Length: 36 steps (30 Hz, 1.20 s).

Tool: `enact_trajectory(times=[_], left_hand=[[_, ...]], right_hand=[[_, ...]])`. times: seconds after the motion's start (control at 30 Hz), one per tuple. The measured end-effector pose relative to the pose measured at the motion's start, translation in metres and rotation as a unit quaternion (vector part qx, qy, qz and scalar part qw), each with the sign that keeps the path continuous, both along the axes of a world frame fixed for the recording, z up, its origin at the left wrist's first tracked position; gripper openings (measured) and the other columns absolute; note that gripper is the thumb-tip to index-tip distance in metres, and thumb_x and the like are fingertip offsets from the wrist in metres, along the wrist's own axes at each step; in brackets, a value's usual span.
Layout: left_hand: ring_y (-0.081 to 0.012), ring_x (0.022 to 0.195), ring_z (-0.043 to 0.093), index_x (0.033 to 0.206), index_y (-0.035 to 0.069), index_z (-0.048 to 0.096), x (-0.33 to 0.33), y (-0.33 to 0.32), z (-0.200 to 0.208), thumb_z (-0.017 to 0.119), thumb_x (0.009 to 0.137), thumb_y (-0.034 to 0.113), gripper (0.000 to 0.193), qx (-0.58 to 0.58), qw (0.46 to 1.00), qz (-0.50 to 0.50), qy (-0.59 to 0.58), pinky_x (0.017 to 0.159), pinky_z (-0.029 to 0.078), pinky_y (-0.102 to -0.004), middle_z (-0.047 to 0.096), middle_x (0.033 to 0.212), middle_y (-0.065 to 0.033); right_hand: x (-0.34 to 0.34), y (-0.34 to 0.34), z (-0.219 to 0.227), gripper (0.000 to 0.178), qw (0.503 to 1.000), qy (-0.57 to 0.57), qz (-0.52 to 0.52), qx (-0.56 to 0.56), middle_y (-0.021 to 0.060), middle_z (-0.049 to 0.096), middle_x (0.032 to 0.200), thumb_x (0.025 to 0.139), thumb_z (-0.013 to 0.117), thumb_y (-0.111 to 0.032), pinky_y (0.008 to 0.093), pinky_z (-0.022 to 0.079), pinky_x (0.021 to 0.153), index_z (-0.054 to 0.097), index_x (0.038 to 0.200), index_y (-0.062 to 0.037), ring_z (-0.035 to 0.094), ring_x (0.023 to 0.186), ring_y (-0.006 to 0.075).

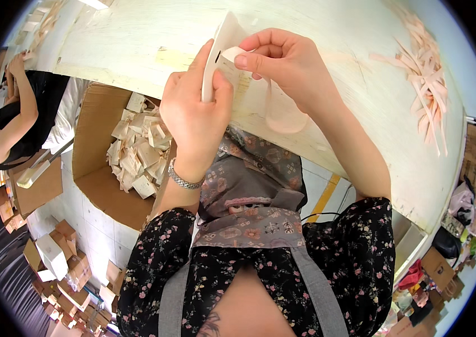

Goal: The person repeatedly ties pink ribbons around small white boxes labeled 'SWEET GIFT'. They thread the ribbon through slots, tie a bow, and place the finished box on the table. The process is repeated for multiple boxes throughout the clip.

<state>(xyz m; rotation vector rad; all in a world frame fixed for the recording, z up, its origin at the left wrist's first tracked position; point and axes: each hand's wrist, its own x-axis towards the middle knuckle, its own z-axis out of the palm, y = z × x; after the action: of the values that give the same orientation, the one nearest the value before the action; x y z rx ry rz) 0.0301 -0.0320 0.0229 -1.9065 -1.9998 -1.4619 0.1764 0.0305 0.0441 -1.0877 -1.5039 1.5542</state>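
Note:
Above the table's near edge, my left hand (196, 106) is closed around a small cream-white card piece (211, 67), held upright with a narrow dark slot in its face. The thumb lies on the right side of it, the fingers on the left. Close by on the right, my right hand (291, 62) pinches the end of a pale pink ribbon (287, 122) between thumb and fingertips, next to the slot. The rest of the ribbon hangs in a loop down to the tabletop. Whether its tip touches the slot, I cannot tell.
A heap of pale pink ribbons (426, 84) lies on the right of the whitish table (350, 33). At my left stands an open cardboard box (97, 118) holding several white card pieces (142, 149). Farther left a co-worker's arm (22, 109) shows. Cartons (72, 253) stand on the floor.

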Motion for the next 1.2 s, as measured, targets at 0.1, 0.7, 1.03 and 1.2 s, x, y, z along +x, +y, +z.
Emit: enact_trajectory(times=[0.1,0.7,1.03,1.2], left_hand=[[-0.0208,0.057,0.051,0.110,0.006,0.067,0.001,0.000,0.001,0.063,0.073,0.006,0.037,0.000,1.000,0.003,0.001,0.055,0.046,-0.0315,0.061,0.064,-0.0057],[-0.0132,0.063,0.059,0.097,0.003,0.068,-0.023,0.010,0.030,0.062,0.083,0.009,0.016,-0.128,0.957,-0.144,-0.219,0.053,0.047,-0.0275,0.063,0.071,-0.0043],[-0.0106,0.074,0.059,0.086,0.003,0.065,-0.133,0.025,0.072,0.059,0.079,0.010,0.011,-0.115,0.839,-0.312,-0.430,0.075,0.049,-0.0290,0.060,0.079,0.0005],[-0.0166,0.094,0.057,0.109,-0.004,0.059,-0.120,0.047,0.103,0.053,0.089,0.012,0.026,-0.035,0.791,-0.490,-0.365,0.087,0.046,-0.0316,0.059,0.108,-0.0093]], right_hand=[[-0.004,0.001,-0.004,0.028,1.000,-0.009,0.000,0.002,0.0050,0.067,0.079,0.076,0.075,-0.018,0.0215,0.047,0.062,0.065,0.095,0.0010,0.060,0.071,0.0084],[-0.010,-0.007,0.020,0.026,0.991,-0.088,0.041,0.096,0.0048,0.065,0.077,0.078,0.072,-0.022,0.0253,0.047,0.060,0.065,0.098,-0.0084,0.059,0.064,0.0117],[-0.018,-0.010,0.010,0.044,0.935,-0.164,0.033,0.314,0.0099,0.066,0.083,0.077,0.069,-0.043,0.0341,0.049,0.066,0.066,0.110,-0.0149,0.063,0.075,0.0262],[-0.025,-0.011,0.035,0.053,0.892,-0.285,0.041,0.348,0.0083,0.066,0.074,0.075,0.069,-0.048,0.0361,0.050,0.064,0.064,0.114,-0.0132,0.063,0.069,0.0285]])
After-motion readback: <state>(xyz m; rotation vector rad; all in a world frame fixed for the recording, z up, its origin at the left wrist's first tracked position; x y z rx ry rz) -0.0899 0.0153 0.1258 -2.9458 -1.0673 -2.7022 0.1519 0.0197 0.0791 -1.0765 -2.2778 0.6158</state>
